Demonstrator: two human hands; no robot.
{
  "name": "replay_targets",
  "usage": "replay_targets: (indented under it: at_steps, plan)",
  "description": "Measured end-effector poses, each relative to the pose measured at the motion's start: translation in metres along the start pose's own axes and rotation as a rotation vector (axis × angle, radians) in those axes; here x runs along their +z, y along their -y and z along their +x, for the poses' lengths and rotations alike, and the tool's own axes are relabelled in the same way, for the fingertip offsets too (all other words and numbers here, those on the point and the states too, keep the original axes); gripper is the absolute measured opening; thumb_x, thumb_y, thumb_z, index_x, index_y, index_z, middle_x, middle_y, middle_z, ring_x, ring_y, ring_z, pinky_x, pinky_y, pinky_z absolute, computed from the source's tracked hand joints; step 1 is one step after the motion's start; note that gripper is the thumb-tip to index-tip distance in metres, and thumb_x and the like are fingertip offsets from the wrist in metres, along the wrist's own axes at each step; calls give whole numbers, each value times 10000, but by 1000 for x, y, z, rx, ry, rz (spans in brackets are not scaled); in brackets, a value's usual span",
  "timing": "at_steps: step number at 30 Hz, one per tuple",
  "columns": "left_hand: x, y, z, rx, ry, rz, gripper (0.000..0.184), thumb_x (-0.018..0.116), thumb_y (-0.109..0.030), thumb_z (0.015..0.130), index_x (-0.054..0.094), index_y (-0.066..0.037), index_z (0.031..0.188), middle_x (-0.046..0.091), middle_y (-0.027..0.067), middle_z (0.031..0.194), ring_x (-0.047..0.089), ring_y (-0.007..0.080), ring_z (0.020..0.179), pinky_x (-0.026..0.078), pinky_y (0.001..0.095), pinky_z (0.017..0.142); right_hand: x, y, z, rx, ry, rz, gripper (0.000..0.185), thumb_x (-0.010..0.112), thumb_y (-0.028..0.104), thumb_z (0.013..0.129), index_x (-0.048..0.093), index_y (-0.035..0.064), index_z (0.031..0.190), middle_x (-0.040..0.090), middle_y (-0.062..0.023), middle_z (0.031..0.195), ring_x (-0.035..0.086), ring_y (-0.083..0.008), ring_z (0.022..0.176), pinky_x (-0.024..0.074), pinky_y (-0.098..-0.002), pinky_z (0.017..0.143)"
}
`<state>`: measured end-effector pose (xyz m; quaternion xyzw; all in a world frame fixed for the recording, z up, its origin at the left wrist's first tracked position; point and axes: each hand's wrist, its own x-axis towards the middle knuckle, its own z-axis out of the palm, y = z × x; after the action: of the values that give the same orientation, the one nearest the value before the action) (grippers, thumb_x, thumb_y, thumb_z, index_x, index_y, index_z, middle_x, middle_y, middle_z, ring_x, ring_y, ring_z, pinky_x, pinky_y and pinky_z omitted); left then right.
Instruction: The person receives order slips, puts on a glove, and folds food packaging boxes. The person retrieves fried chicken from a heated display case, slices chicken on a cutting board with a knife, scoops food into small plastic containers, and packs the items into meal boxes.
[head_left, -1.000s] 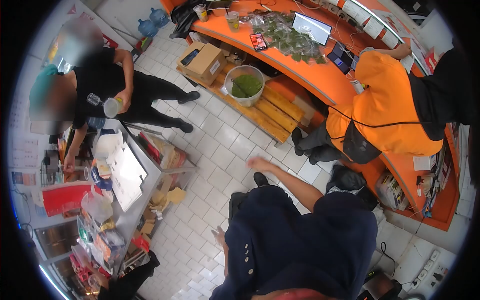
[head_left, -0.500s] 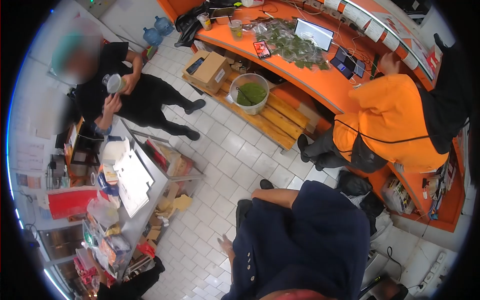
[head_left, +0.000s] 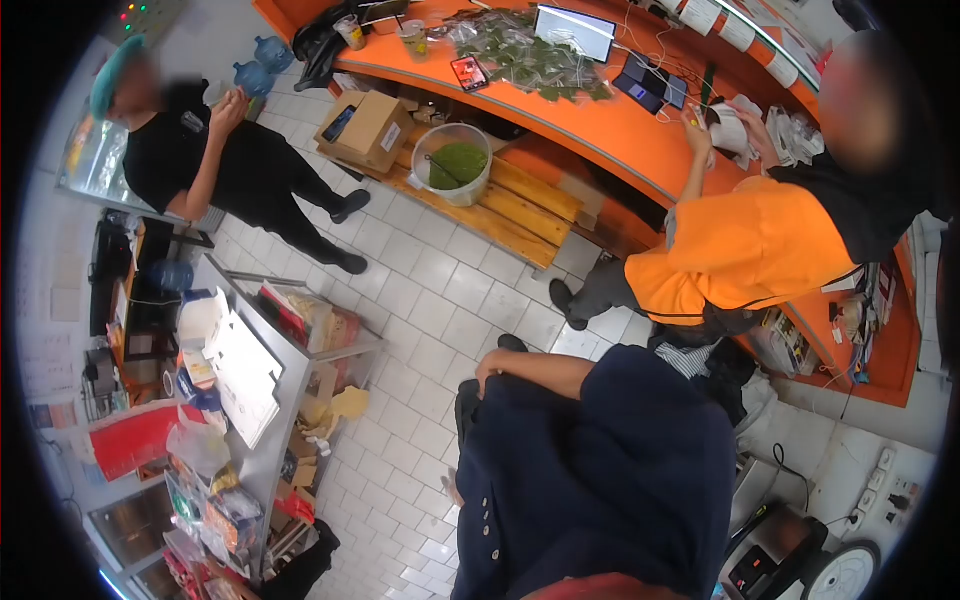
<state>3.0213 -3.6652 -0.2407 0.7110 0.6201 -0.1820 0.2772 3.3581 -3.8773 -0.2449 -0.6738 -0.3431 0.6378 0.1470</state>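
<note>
I am standing in a navy buttoned shirt [head_left: 600, 470], seen from above at the bottom of the head view. My right hand [head_left: 487, 372] is at the front hem of the shirt, its fingers curled down and together. What they hold, if anything, is hidden. Only a sliver of my left hand [head_left: 453, 490] shows past the buttoned edge, so its fingers are out of sight. Tiled floor [head_left: 420, 350] and my dark shoes lie below both hands.
A person in black [head_left: 220, 150] lifts a cup [head_left: 213, 93] at upper left. Another person in orange [head_left: 750, 240] handles a white container [head_left: 728, 128] at the orange counter [head_left: 540, 120]. A tub of green stuff [head_left: 455, 165] stands on a wooden bench [head_left: 520, 215]. A metal table [head_left: 290, 370] is left.
My right hand has come out at the shirt's front, and my left has slipped mostly behind it. The person in black raised the cup; the person in orange turned, now holding a white container.
</note>
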Motion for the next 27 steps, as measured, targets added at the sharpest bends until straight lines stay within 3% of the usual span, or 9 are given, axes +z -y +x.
replay_targets:
  at_steps: [1, 3, 5, 9, 15, 19, 23, 24, 27]
  plan:
    - [-2, 3, 0, -2, 2, 3, 824, 499, -608, 921, 342, -71, 1526, 528, 289, 1385, 515, 430, 1281, 390, 463, 1079, 0, -14, 9, -186, -27, 92, 303, 634, 385, 899, 753, 156, 1059, 722, -107, 1095, 679, -269, 973, 522, -433, 864]
    - [-2, 0, 1, -2, -3, -4, 824, 498, -608, 922, 343, -69, 1526, 528, 289, 1386, 514, 430, 1283, 389, 462, 1080, -1, -43, 7, -381, -860, 393, 315, 647, 398, 930, 711, 106, 1029, 703, -79, 1055, 652, -226, 913, 525, -379, 812]
    - [-3, 0, 4, 5, 2, -10, 824, 498, -608, 923, 343, -68, 1525, 528, 288, 1386, 513, 429, 1284, 388, 462, 1081, -19, -42, -12, -418, -1328, 785, 306, 652, 334, 956, 630, 81, 1127, 670, -59, 1085, 646, -199, 957, 518, -315, 794]
    - [-4, -4, 11, 36, -2, -43, 824, 496, -608, 924, 344, -64, 1524, 528, 288, 1388, 511, 428, 1287, 386, 460, 1083, -50, 3, -145, -502, -1402, 1336, 588, 596, 312, 1000, 301, 128, 1473, 567, -128, 1326, 625, -219, 1125, 511, -347, 872]
    - [-22, 1, 13, 173, -54, -162, 798, 545, -551, 937, 355, -33, 1513, 550, 269, 1378, 525, 397, 1284, 397, 435, 1071, -18, 65, -207, -925, -1684, 1253, 810, 561, 375, 1012, 2, 208, 1574, 241, -214, 1592, 529, -296, 1291, 473, -399, 965]
    - [-39, 38, 18, 162, -6, -294, 801, 451, -592, 961, 330, -36, 1524, 423, 246, 1503, 387, 385, 1404, 293, 420, 1153, 6, 111, -211, -1147, -1637, 1442, 866, 536, 480, 1002, -56, 199, 1568, 237, -164, 1597, 426, -318, 1381, 404, -453, 1045]
    - [-48, 111, 24, 98, -103, -405, 787, 565, -555, 932, 377, -52, 1508, 565, 264, 1363, 556, 384, 1250, 411, 424, 1054, 14, 161, -199, -1187, -1506, 1862, 704, 561, 547, 970, 298, 190, 1517, 387, -29, 1496, 502, -235, 1224, 391, -401, 981]
    - [-44, 144, 34, 130, -135, -333, 783, 538, -565, 937, 375, -57, 1510, 567, 265, 1358, 560, 389, 1241, 414, 433, 1051, 13, 180, -199, -1150, -1509, 2025, 606, 539, 613, 952, 478, 182, 1374, 544, 1, 1280, 513, -176, 1173, 383, -360, 932]
    - [-50, 231, 16, 33, -106, -256, 783, 492, -591, 939, 379, -64, 1507, 567, 271, 1353, 562, 397, 1233, 411, 444, 1053, 19, 205, -182, -1061, -1627, 2016, 452, 642, 513, 934, 572, 199, 1252, 621, 46, 1141, 558, -123, 1063, 402, -357, 885]
